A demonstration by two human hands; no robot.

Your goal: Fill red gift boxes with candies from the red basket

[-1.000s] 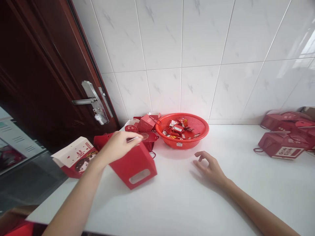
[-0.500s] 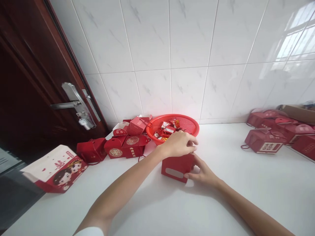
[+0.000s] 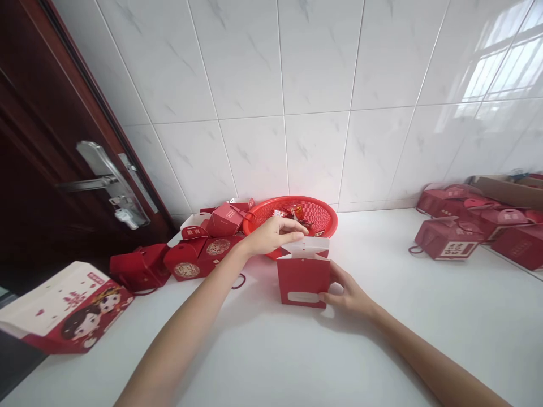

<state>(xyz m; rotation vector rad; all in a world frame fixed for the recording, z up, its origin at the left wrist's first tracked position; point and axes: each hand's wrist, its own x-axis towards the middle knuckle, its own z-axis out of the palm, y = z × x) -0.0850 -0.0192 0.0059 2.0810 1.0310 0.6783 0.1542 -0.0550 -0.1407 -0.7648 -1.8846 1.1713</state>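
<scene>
A red cardboard gift box stands upright on the white counter, its top open and pale inner flaps showing. My right hand grips its lower right side, thumb on the front near a white oblong patch. Above the box's left top edge is my left hand, fingers stretched out towards the right and nothing visible in them. Whether its fingertips touch the flap I cannot tell. Just behind, a red plastic mesh basket holds wrapped candies, partly hidden by the left hand and the box.
Several red gift boxes crowd the left, beside a larger white-and-red box with cartoon figures. More red boxes and an open brown carton lie at the right. A tiled wall and a dark door bound the counter.
My left hand has moved left off the box top, uncovering its open flaps. The right hand keeps its grip on the box. The view has shifted slightly right.
</scene>
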